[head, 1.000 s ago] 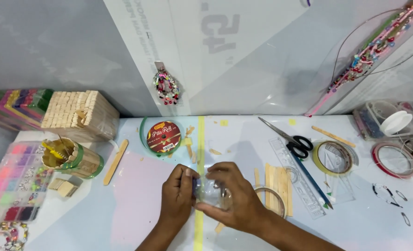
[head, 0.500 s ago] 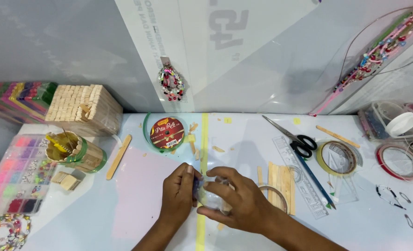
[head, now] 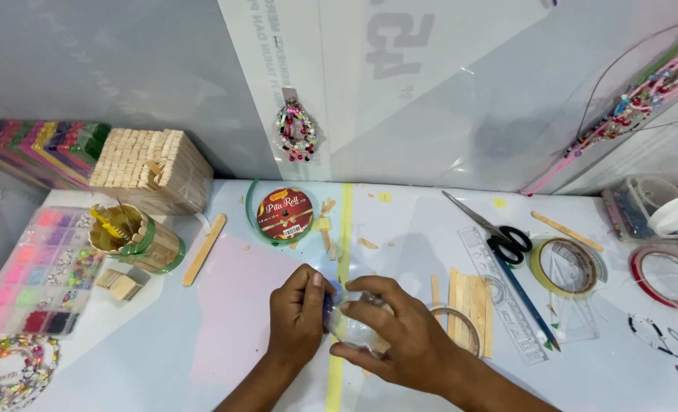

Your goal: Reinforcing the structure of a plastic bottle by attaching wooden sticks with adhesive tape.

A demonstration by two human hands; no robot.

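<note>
Both hands meet at the near centre of the white table [head: 430, 229], over its yellow tape line. Right hand [head: 400, 336] cups a small clear container [head: 354, 324], fingers curled round it from above and the right. Left hand [head: 297, 317] pinches at the container's left end, thumb and forefinger on a small blue part (a cap, probably; mostly hidden). Judged step: working that cap. Next move calls for a steady right grip. Scissors [head: 499, 233] lie well apart, far right.
</note>
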